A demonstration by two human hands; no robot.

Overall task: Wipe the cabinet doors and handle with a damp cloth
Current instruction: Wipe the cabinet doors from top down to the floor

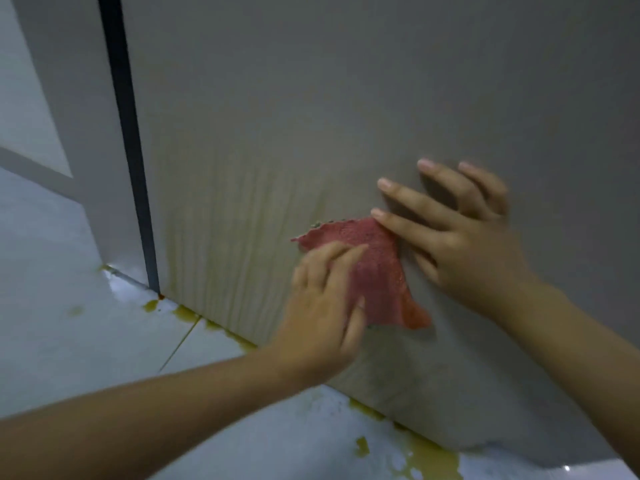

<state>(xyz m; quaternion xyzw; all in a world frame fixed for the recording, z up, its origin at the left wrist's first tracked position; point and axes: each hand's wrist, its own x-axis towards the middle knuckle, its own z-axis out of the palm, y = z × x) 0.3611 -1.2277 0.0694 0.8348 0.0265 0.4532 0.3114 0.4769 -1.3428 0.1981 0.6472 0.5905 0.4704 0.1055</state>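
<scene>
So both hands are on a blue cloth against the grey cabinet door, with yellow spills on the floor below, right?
Not quite: the cloth is red-pink, not blue, as the head view shows. The rest holds: the left hand and right hand are on it against the grey cabinet door, with yellow spills on the floor below.

Head view — the person's two forearms and hands. The left hand [322, 303] enters from the lower left on a long, bare forearm; the right hand [464, 237] enters from the lower right, likewise on a bare forearm. No sleeve, glove, watch, ring or bracelet shows on either arm — both are uncovered from the frame edge to the fingertips. The fingers are slender, and the right hand's nails are short and unpainted with pale tips. The left hand's outline is softened by motion blur, so finer detail there cannot be told.
</scene>
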